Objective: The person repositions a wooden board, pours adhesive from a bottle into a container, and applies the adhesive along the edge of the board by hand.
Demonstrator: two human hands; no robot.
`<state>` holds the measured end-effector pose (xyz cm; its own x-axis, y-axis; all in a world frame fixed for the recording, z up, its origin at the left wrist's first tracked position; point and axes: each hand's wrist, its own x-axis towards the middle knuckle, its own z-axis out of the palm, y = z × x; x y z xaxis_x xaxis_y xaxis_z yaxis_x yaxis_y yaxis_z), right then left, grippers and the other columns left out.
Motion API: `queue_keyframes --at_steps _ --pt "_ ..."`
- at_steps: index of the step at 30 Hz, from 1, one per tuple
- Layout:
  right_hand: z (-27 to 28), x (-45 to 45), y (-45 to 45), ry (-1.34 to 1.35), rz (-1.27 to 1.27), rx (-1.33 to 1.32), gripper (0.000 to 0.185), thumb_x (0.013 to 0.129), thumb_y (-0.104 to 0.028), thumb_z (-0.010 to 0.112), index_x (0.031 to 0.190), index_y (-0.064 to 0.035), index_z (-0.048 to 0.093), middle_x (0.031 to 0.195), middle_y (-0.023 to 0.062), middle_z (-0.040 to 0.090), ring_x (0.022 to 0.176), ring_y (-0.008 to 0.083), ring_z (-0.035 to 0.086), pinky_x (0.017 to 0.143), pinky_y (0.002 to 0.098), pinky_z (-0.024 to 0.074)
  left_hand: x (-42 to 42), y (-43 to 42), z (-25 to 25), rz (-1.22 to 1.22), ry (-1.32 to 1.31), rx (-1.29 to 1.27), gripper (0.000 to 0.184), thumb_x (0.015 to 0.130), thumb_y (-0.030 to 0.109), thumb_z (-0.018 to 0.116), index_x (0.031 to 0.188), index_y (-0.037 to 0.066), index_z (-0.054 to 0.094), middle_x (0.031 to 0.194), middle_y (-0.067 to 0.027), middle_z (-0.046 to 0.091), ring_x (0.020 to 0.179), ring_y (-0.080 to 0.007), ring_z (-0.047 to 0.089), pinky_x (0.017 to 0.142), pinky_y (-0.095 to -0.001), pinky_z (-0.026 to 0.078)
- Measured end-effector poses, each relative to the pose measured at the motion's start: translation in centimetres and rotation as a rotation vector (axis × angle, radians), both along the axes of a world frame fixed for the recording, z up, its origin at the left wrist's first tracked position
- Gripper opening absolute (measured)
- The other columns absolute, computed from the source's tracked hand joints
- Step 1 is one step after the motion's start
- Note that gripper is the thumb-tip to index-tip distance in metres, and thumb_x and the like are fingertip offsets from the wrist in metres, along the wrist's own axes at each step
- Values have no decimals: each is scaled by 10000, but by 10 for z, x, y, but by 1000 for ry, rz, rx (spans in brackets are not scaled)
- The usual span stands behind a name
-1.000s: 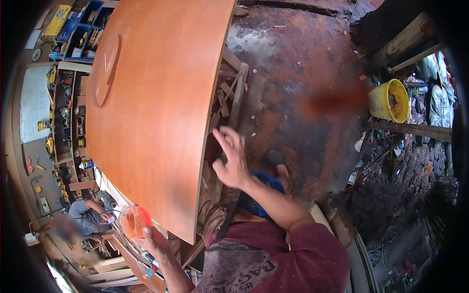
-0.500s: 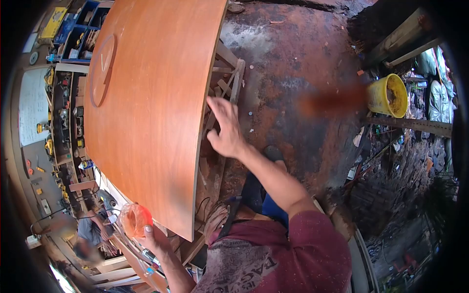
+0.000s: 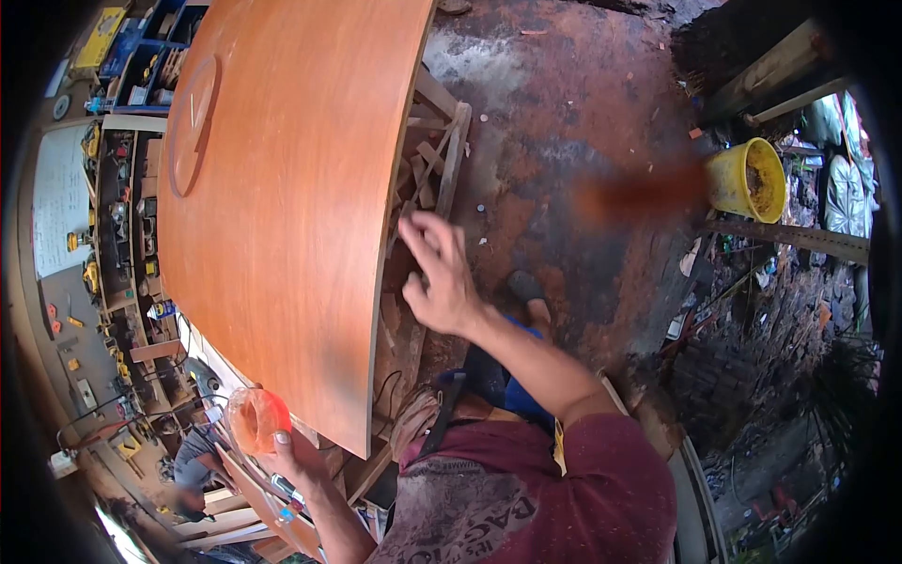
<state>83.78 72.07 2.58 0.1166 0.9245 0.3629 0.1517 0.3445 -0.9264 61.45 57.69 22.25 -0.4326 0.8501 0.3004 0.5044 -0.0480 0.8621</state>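
My left hand (image 3: 293, 461) grips a round translucent orange-red container (image 3: 258, 421) with an open mouth, held beside the near left corner of a wood-grain panel (image 3: 282, 188). What is inside the container cannot be made out clearly. My right hand (image 3: 440, 282) hovers just off the panel's right edge, with the index and middle fingers stretched out and the thumb apart. I see nothing held in it. On the far left of the panel lies a thin dark ring-shaped loop (image 3: 174, 169).
Wooden framing (image 3: 458, 155) with offcuts stands under the panel. A yellow bucket (image 3: 719, 183) sits to the right on the stained floor (image 3: 564, 122). Shelves of tools (image 3: 117, 207) and blue bins (image 3: 141, 70) line the left. Another person (image 3: 197, 461) is at lower left.
My right hand has drawn back from the panel edge towards my body. The container stays in my left hand, turned slightly. At lower left, the other person has shifted.
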Motion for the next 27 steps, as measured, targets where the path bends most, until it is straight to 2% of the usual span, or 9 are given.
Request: queue_keyframes --at_steps 2,6,8,11,14,18,22,24,27 --pt "-1 5 34 -23 -9 30 862 734 28 594 1571 -36 397 1459 223 429 1156 419 474 1022 514 445 3 2 0 7 -30 2 990 780 490 863 1512 1 411 1461 -150 518 1389 -309 487 1212 -482 348" --pt "-10 -5 36 -41 102 19 905 727 39 564 1606 -28 357 1455 233 432 1186 420 467 1052 508 438 -2 -3 0 -22 24 14 934 836 503 825 1504 -3 412 1455 -137 493 1373 -308 492 1203 -469 354" --pt "-17 -14 -2 -66 143 133 877 727 42 560 1586 -28 399 1460 239 433 1211 439 477 1053 535 437 -4 -5 1 -19 14 9 938 831 502 831 1505 1 413 1452 -138 499 1372 -307 495 1201 -468 357" --pt "-17 -21 -61 -60 305 70 823 707 56 592 1517 -60 506 1445 231 456 1221 430 480 1032 539 461 -8 -11 -5 50 -21 30 954 818 496 846 1504 -5 413 1451 -140 512 1372 -305 498 1199 -465 365" --pt "-10 -11 -44 69 210 1 803 705 58 599 1496 -60 524 1439 227 458 1194 420 491 1015 519 471 -2 -10 -2 35 -25 12 972 808 487 857 1508 -16 409 1449 -143 524 1368 -303 508 1190 -462 379" --pt "-7 -13 -5 -117 115 14 840 728 22 630 1543 -17 430 1442 245 440 1164 437 492 1013 527 458 -6 -11 -6 38 -18 25 985 802 486 859 1513 -23 405 1449 -141 528 1353 -295 523 1174 -457 395" --pt "-6 -37 -66 -80 203 83 875 718 34 622 1569 -25 426 1448 274 428 1187 451 498 1012 536 467 1 -12 -1 30 -9 24 979 803 487 857 1510 -18 407 1445 -139 529 1346 -290 529 1166 -456 402" --pt "-1 -28 -80 -164 205 111 855 719 44 623 1551 -13 433 1456 273 415 1186 447 498 1016 537 462 4 -13 -3 42 -16 27 974 803 485 857 1509 -14 408 1446 -138 526 1351 -288 526 1169 -457 401" --pt "0 -21 -41 -117 64 -62 843 723 47 628 1538 0 417 1486 275 380 1193 453 482 1021 535 453 1 -22 -5 52 -6 11 967 804 479 856 1507 -8 406 1450 -138 521 1362 -288 518 1178 -462 395"
